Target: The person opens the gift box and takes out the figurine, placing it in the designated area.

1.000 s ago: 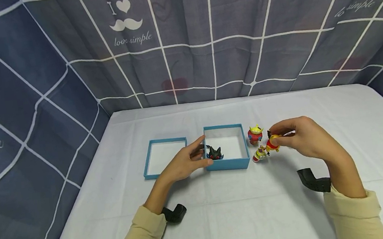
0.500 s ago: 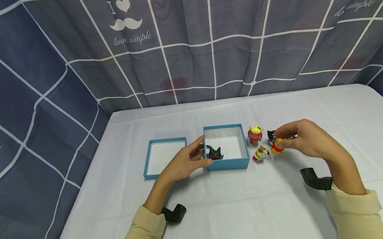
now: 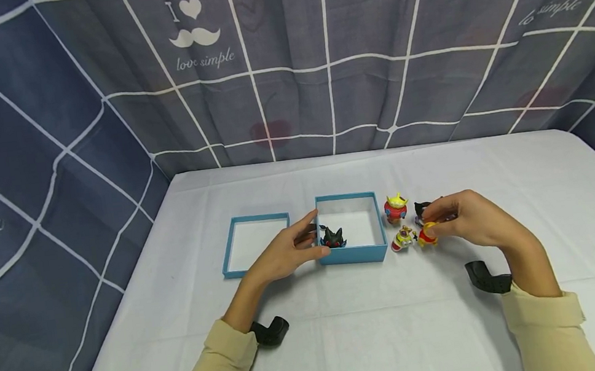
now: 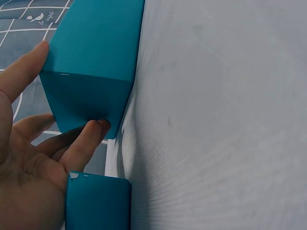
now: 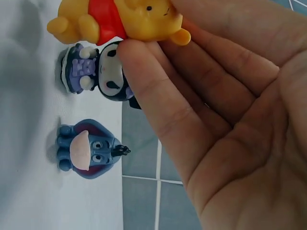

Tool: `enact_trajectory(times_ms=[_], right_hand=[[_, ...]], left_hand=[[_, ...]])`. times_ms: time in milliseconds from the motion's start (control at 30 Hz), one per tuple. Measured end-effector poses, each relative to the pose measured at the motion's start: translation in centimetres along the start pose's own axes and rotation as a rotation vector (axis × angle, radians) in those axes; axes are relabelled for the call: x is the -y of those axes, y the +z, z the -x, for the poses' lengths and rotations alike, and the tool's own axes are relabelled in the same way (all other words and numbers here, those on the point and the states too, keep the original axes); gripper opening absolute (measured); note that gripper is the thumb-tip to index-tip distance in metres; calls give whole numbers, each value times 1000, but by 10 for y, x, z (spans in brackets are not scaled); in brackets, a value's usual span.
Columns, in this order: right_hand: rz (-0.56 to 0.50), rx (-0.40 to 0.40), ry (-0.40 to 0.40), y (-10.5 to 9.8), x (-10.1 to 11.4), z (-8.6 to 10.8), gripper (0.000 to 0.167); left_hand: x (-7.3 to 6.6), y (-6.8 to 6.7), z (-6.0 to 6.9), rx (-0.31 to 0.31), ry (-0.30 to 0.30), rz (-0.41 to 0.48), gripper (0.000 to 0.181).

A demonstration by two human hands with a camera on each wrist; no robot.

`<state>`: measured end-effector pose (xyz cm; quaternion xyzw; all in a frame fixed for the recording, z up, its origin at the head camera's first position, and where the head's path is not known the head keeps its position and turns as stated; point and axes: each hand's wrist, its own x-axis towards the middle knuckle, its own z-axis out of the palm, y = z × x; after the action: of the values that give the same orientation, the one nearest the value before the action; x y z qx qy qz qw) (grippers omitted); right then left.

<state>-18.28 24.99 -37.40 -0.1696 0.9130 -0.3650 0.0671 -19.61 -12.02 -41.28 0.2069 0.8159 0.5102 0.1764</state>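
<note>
My left hand (image 3: 283,254) holds the left side of an open blue box (image 3: 356,255), its thumb at the near corner and fingertips against the wall in the left wrist view. Inside the box lies a dark, pointed-eared figurine (image 3: 332,238). My right hand (image 3: 469,220) pinches a Winnie the Pooh figurine (image 5: 108,19) by the head between thumb and fingers, low over the cloth; I cannot tell whether it touches. Behind it stands a black-hooded figurine (image 5: 110,72). Beyond that, the right wrist view has a blue Eeyore figurine (image 5: 91,148), covered by the hand in the head view.
A three-eyed alien figurine in red (image 3: 396,209) stands right of the box. A small yellow-and-red figurine (image 3: 402,239) is in front of it. The box lid (image 3: 229,249) lies at left, inside up, on the white tablecloth (image 3: 377,336). Dark checked curtains (image 3: 293,105) surround the table.
My right hand has shifted the Winnie the Pooh figurine right, then slightly back left and nearer me, uncovering the black-hooded figurine behind. The left hand and box have stayed put.
</note>
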Motion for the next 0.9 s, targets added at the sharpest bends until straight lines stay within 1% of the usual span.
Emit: enact_trajectory(times_ms=[200, 433, 733, 900], right_hand=[[19, 6, 3, 1, -2, -1, 27], [65, 4, 22, 3, -4, -4, 24], [64, 21, 19, 6, -5, -6, 25], [54, 42, 42, 4, -4, -5, 25]], left_hand=[[0, 0, 0, 0, 6, 0, 86], [-2, 0, 0, -3, -7, 4, 86], [-2, 0, 1, 10, -9, 18, 85], [-2, 0, 1, 5, -1, 13, 85]])
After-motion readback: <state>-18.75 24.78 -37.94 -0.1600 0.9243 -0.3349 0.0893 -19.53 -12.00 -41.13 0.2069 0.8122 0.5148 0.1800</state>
